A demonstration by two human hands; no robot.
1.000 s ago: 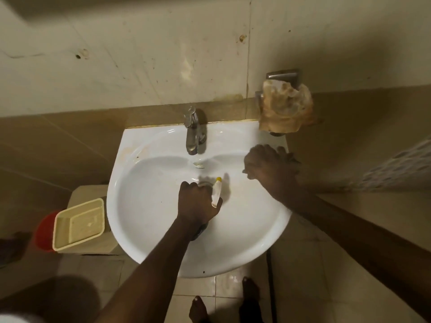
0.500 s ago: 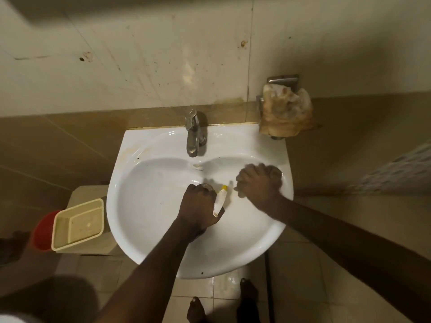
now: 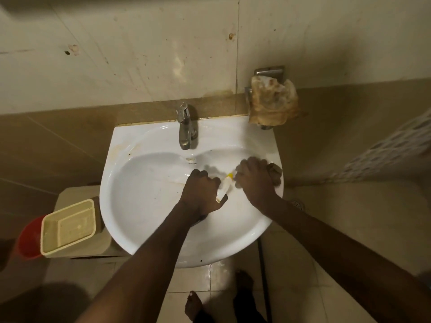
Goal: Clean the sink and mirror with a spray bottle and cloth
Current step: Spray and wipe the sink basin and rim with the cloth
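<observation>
Over the white sink (image 3: pixel 144 213), the left hand (image 3: pixel 202 192) grips a spray bottle (image 3: pixel 224 185); the right hand (image 3: pixel 254 178) presses a cloth (image 3: pixel 275 173).

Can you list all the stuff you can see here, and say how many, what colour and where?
sink: one, white, fixed to the wall, middle of the view
tap: one, silver, back rim of the sink
spray bottle: one, white with a yellow tip, held over the basin
cloth: one, dark brownish, on the sink's right side under the right hand
crumpled rag: one, tan, on a metal wall holder above the sink's right corner
tub: one, cream, on a beige box left of the sink
bucket: one, red, on the floor at far left
feet: two, bare, on the tiled floor below the sink
left hand: one, grips the spray bottle
right hand: one, presses the cloth to the sink
</observation>
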